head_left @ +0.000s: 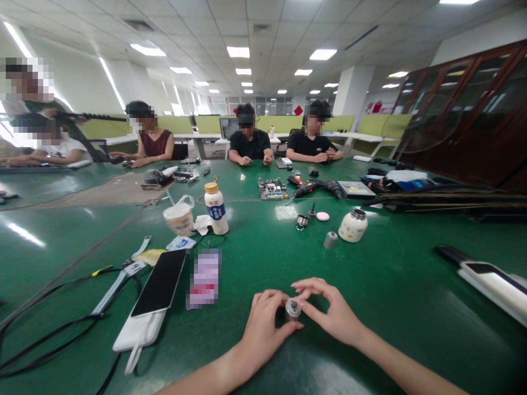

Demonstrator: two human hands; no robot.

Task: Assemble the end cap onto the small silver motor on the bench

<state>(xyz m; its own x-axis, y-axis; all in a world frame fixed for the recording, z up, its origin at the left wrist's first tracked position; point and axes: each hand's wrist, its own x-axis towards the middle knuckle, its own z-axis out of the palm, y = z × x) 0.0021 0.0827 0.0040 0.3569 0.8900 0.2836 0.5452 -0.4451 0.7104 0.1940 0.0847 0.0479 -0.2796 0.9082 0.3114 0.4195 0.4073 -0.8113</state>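
Note:
Near the front of the green table, a small grey metal cylinder (292,312) stands between my two hands. It has a round top with a small dark part in the middle. My left hand (265,318) is closed round its left side, the thumb in front and the fingers behind. My right hand (329,312) curls in from the right, its thumb at the top rim and its forefinger arched just behind; the exact contact is hard to make out. Farther off stands a similar grey cylinder (330,240), beside a cream-coloured bottle without a lid (353,225).
On the left lie a black-screened phone (160,282) on a white power bank (142,329), and cables (61,343). A drink bottle (216,211) and bagged cup (180,216) stand beyond. A circuit board (272,188) and power drill (304,189) lie farther back. Several people sit around the table.

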